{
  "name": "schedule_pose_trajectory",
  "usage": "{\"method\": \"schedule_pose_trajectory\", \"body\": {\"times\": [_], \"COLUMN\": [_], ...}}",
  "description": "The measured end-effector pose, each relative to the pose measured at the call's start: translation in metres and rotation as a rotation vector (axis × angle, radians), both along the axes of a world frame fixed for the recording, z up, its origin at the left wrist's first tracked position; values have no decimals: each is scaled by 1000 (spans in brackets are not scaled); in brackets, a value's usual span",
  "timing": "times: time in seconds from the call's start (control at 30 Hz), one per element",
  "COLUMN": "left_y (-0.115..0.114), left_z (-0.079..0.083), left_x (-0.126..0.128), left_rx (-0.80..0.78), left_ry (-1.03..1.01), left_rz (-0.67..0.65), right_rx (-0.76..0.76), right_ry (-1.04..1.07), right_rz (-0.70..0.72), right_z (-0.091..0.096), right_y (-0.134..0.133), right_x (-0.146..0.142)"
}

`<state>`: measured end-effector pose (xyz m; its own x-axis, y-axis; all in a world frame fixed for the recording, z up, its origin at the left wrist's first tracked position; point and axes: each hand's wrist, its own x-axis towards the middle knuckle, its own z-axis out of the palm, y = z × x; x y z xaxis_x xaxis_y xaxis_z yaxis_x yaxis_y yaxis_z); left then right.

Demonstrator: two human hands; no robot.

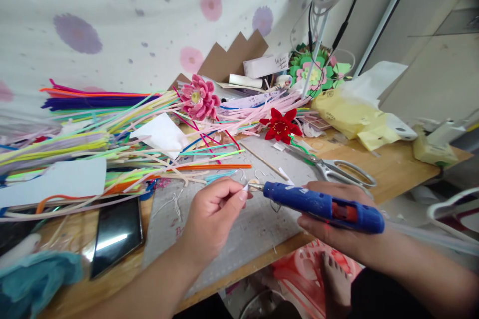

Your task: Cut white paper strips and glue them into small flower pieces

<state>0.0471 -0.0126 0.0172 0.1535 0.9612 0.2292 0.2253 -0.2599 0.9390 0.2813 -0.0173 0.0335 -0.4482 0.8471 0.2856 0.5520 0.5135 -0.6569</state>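
My left hand (pixel 215 217) pinches a small white piece (pixel 246 187) between thumb and fingertips; too little of it shows to tell its kind. My right hand (pixel 339 239) is wrapped round a blue hot glue gun (pixel 299 200), which points left. The metal nozzle (pixel 256 186) is right beside the white piece; whether they touch I cannot tell. Both hands are above a grey cutting mat (pixel 220 254). Beyond the glue gun lie large silver scissors (pixel 346 169). A red pipe-cleaner flower (pixel 280 125) and a pink flower (pixel 197 98) rest farther back.
Many coloured pipe cleaners (pixel 86 144) cover the left and back of the wooden table (pixel 404 172). A black phone-like slab (pixel 118 234) lies at left, near a teal cloth (pixel 41 276). A yellow plastic bag (pixel 344 112) sits at right, with cables (pixel 346 25) hanging above.
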Motion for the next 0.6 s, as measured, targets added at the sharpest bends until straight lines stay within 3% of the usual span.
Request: {"method": "schedule_pose_trajectory", "body": {"times": [0.6], "left_y": [3], "left_z": [2], "left_x": [-1], "left_rx": [146], "left_ry": [71], "left_rz": [-42], "right_rx": [16], "right_ry": [-26], "right_rz": [37], "right_z": [3], "right_y": [-1], "right_x": [6]}}
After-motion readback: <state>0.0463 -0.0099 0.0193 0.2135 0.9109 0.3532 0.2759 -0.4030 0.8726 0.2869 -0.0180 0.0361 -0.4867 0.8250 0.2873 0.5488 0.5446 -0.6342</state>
